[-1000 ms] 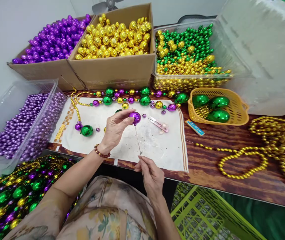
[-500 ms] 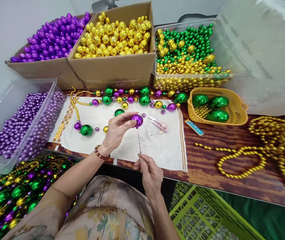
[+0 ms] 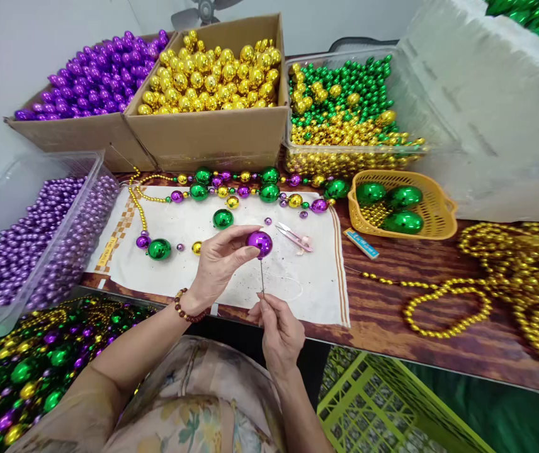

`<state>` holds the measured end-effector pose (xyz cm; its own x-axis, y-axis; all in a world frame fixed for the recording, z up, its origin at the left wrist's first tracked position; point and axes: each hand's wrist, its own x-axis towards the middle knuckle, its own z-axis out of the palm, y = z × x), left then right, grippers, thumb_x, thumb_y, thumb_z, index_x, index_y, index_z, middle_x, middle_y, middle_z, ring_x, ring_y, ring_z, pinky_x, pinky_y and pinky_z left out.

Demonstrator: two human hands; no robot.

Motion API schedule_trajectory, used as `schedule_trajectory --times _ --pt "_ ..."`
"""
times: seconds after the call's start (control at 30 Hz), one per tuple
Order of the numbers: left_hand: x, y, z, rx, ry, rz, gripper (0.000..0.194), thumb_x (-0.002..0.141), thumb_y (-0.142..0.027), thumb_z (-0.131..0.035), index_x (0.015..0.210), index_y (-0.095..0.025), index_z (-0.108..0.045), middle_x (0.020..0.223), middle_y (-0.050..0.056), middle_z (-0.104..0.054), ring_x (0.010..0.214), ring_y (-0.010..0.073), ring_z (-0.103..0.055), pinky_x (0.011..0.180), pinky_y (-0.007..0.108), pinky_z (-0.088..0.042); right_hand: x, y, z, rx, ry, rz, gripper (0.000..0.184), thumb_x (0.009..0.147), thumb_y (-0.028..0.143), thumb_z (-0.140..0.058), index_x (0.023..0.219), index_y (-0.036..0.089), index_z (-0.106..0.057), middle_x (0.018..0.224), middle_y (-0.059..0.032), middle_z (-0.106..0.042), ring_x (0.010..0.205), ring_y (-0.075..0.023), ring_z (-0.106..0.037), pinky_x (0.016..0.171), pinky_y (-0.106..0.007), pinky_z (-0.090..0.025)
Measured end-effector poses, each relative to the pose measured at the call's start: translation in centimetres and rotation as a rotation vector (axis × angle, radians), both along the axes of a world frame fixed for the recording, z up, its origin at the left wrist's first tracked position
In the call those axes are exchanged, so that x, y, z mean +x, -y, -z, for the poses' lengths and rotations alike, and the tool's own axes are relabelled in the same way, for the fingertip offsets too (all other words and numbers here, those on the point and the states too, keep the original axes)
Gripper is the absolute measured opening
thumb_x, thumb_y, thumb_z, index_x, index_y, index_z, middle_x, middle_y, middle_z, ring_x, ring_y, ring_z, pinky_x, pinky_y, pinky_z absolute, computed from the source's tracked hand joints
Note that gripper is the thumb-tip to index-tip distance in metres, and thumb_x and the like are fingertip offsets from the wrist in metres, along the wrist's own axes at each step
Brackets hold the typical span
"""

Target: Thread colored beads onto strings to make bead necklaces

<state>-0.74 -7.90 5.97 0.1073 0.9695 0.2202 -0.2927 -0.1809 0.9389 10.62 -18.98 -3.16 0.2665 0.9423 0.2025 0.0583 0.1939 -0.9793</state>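
Observation:
My left hand (image 3: 225, 261) pinches a shiny purple bead (image 3: 259, 244) between thumb and fingers above the white cloth. Below it, my right hand (image 3: 281, 327) is closed on a long thin needle (image 3: 262, 277), whose upper end meets the underside of the bead. How far the tip sits inside the bead is hidden. On the cloth (image 3: 317, 289) lie a green bead (image 3: 223, 218), small purple beads, and pink-handled thread snips (image 3: 294, 238). A string of green, gold and purple beads (image 3: 269, 192) runs along the cloth's back edge and down its left side.
Cardboard boxes of purple beads (image 3: 104, 75) and gold beads (image 3: 213, 75) stand behind, beside a clear bin (image 3: 354, 151) of green and gold beads. An orange basket (image 3: 439, 229) sits right, near gold bead strands (image 3: 510, 270). A clear bin of lilac beads (image 3: 47, 233) stands left.
The needle's visible length between bead and right hand looks slightly shorter, with bead and hand a little closer. The whole view has shifted slightly.

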Motion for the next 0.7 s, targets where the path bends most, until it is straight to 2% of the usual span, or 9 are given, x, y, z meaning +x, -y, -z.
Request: schedule_trajectory --times 0.27,0.43,0.5,0.57,0.63,0.7 --pt "0.0 0.3 -0.4 0.062 -0.04 0.005 0.028 0.08 -0.024 -0.082 0.108 -0.028 -0.078 0.104 0.003 -0.074 0.094 0.0118 -0.069 0.084 0.021 -0.059 -0.3 0.1 -0.8 0.07 -0.023 -0.01 0.017 0.099 0.015 -0.054 0.106 0.019 -0.068 0.067 0.0026 -0.069 0.053 -0.0103 -0.066 0.051 -0.022 -0.051" --pt "0.1 1.2 0.1 0.074 -0.078 0.067 0.031 0.083 -0.021 -0.079 0.113 -0.03 -0.076 0.107 0.002 -0.073 0.096 0.0106 -0.068 0.088 0.02 -0.056 -0.8 -0.3 -1.5 0.026 -0.092 -0.002 0.015 0.1 0.018 -0.054 0.105 0.02 -0.068 0.066 0.0034 -0.067 0.052 -0.0093 -0.065 0.05 -0.021 -0.048" --pt "0.1 1.5 0.5 0.07 -0.159 0.128 0.04 0.083 -0.023 -0.08 0.122 -0.029 -0.072 0.108 0.003 -0.073 0.097 0.012 -0.068 0.091 0.022 -0.055 -0.7 -0.7 -1.8 0.0 -0.154 0.006 0.014 0.101 0.021 -0.054 0.105 0.02 -0.067 0.066 0.0038 -0.066 0.053 -0.0088 -0.064 0.05 -0.02 -0.048" --pt "0.1 1.3 1.1 0.057 -0.267 0.166 0.04 0.086 -0.03 -0.077 0.126 -0.026 -0.069 0.109 0.005 -0.072 0.097 0.0141 -0.069 0.092 0.025 -0.055 -0.1 -1.2 -2.0 -0.035 -0.234 0.045 0.013 0.101 0.025 -0.055 0.102 0.02 -0.066 0.067 0.0037 -0.066 0.053 -0.0085 -0.063 0.05 -0.019 -0.048" --pt "0.2 0.2 1.7 0.023 -0.39 0.147 0.033 0.094 -0.037 -0.066 0.123 -0.022 -0.068 0.112 0.008 -0.071 0.095 0.016 -0.07 0.088 0.028 -0.055 0.7 -1.6 -2.1 -0.084 -0.318 0.081 0.013 0.1 0.029 -0.057 0.098 0.02 -0.065 0.068 0.0033 -0.065 0.053 -0.0089 -0.062 0.05 -0.019 -0.047" --pt "0.5 -1.8 2.5 0.014 -0.565 0.094 0.03 0.099 -0.036 -0.057 0.12 -0.019 -0.067 0.113 0.01 -0.07 0.091 0.017 -0.07 0.084 0.029 -0.055 1.7 -1.6 -1.9 -0.124 -0.396 0.082 0.013 0.099 0.032 -0.058 0.099 0.02 -0.064 0.069 0.0029 -0.065 0.053 -0.0098 -0.062 0.048 -0.02 -0.047"
